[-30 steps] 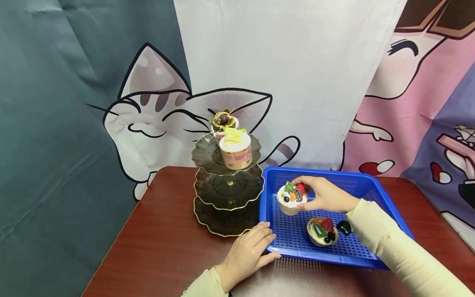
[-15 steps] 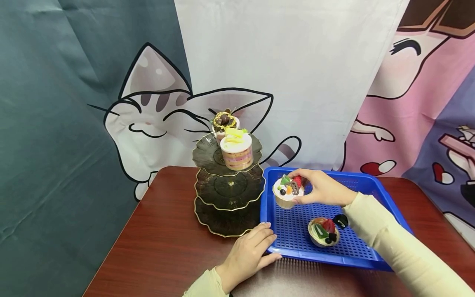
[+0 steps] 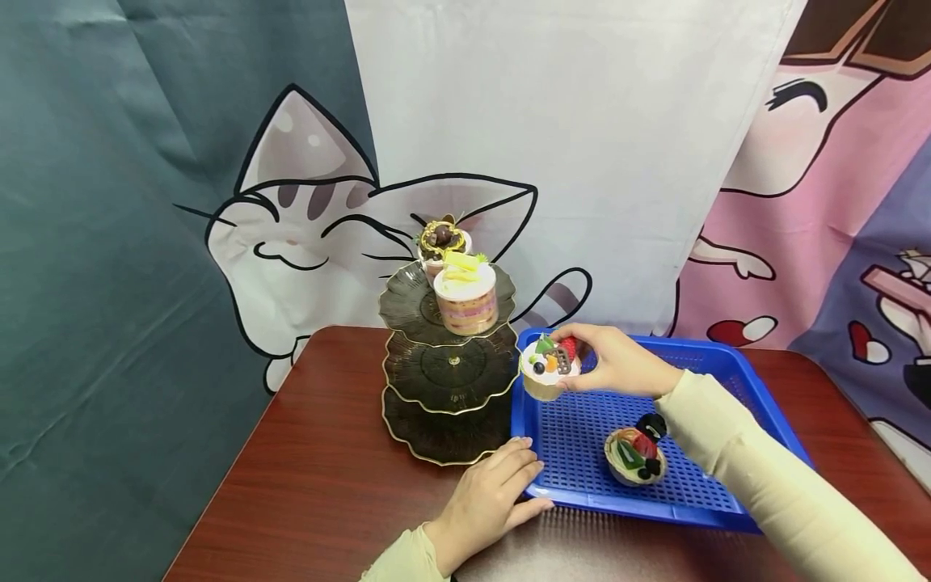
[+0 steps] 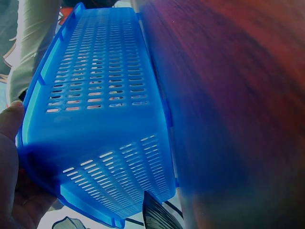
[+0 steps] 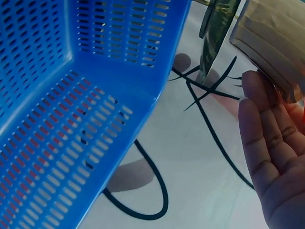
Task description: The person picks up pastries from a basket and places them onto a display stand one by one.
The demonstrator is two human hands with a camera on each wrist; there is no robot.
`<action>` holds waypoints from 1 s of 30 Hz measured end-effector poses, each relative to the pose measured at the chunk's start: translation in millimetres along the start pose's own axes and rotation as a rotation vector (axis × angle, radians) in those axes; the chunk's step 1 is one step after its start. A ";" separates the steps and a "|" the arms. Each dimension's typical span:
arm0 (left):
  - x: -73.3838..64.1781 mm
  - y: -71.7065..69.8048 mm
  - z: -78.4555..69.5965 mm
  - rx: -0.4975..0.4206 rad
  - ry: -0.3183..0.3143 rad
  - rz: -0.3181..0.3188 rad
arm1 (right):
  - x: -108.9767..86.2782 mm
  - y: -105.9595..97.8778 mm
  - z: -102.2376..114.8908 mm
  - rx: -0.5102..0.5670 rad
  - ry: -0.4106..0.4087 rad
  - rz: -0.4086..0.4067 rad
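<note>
My right hand (image 3: 617, 361) holds a fruit-topped cream tart (image 3: 550, 368) between thumb and fingers, above the left side of the blue basket (image 3: 684, 511). White cream, a strawberry, a blueberry and a chocolate piece show on its top. In the right wrist view, the tart's pale pleated side (image 5: 271, 43) rests at the fingertips. My left hand (image 3: 483, 505) lies on the basket's near left corner, fingers on the left rim and thumb at the front rim. Another fruit tart (image 3: 631, 459) sits in the basket, a black round thing (image 3: 650, 427) at its edge.
Left of the basket stands a three-tier dark cake stand (image 3: 414, 364) with gold scalloped rims. On its top tier are a layered cake cup (image 3: 467, 299) and a chocolate-topped one (image 3: 440, 241) behind. All stand on a reddish-brown table (image 3: 313, 453) before a cartoon-print cloth (image 3: 582, 162).
My right hand has lifted the cream tart and carried it leftward, toward the cake stand. My left hand stays on the basket corner.
</note>
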State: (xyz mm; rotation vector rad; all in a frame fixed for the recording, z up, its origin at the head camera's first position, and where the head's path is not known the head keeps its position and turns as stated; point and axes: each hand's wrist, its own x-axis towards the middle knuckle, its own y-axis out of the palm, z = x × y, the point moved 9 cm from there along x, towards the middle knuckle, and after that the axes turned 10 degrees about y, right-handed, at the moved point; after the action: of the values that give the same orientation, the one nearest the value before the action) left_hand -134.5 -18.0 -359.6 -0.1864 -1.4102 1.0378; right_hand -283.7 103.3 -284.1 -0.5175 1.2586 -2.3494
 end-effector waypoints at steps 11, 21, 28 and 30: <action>-0.2 1.1 -1.5 0.000 0.002 0.004 | 13.6 4.0 24.0 0.032 -0.032 -0.025; 0.3 -0.4 -0.4 0.019 0.007 -0.001 | 23.3 7.7 41.3 0.029 -0.031 -0.063; -0.5 -0.7 -1.4 0.013 0.000 0.002 | 30.8 14.9 51.5 0.022 -0.036 -0.058; -0.8 -0.9 -2.1 0.015 0.001 0.003 | 33.0 18.0 53.6 0.018 -0.037 -0.054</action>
State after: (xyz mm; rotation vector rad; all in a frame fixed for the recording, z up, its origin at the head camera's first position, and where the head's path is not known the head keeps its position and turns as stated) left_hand -132.1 -18.1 -360.0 -0.1781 -1.4009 1.0498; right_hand -280.8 40.1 -267.3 -0.5939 1.2199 -2.3820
